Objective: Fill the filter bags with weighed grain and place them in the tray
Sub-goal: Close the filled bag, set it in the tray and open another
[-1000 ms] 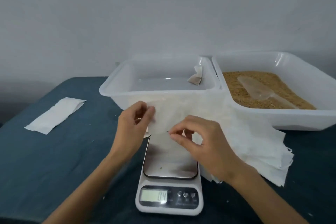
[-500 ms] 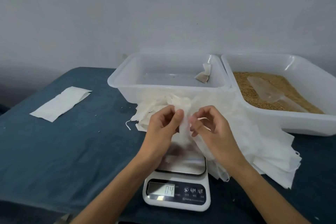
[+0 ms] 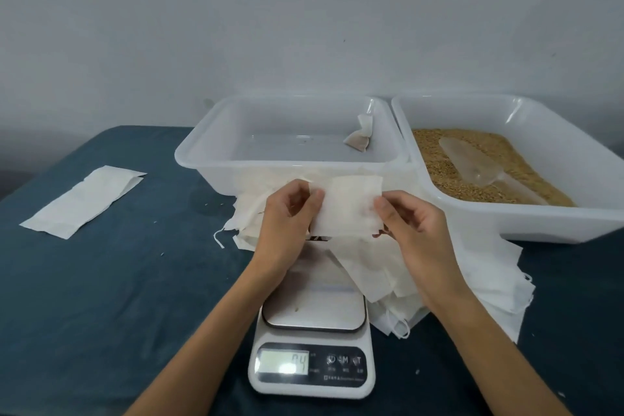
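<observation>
I hold a white filter bag (image 3: 347, 204) flat above the scale, between both hands. My left hand (image 3: 287, 216) pinches its left edge and my right hand (image 3: 408, 223) pinches its right edge. A heap of empty filter bags (image 3: 486, 284) lies under and to the right of my hands. The white digital scale (image 3: 312, 348) sits near the table's front, its display showing digits. Behind stands the clear tray (image 3: 202, 159) with one filled bag (image 3: 359, 138) in its far right corner. To the right, a tub (image 3: 557, 226) holds brown grain (image 3: 449, 165) and a clear scoop (image 3: 479, 165).
A folded white sheet (image 3: 84, 201) lies on the dark blue table (image 3: 101, 297) at the left. A loose string (image 3: 218, 236) trails from the heap's left edge. A plain grey wall rises behind the tubs.
My hands have drawn apart and the bag, bunched between my fingers half a second ago, is now spread flat. The view has shifted slightly.
</observation>
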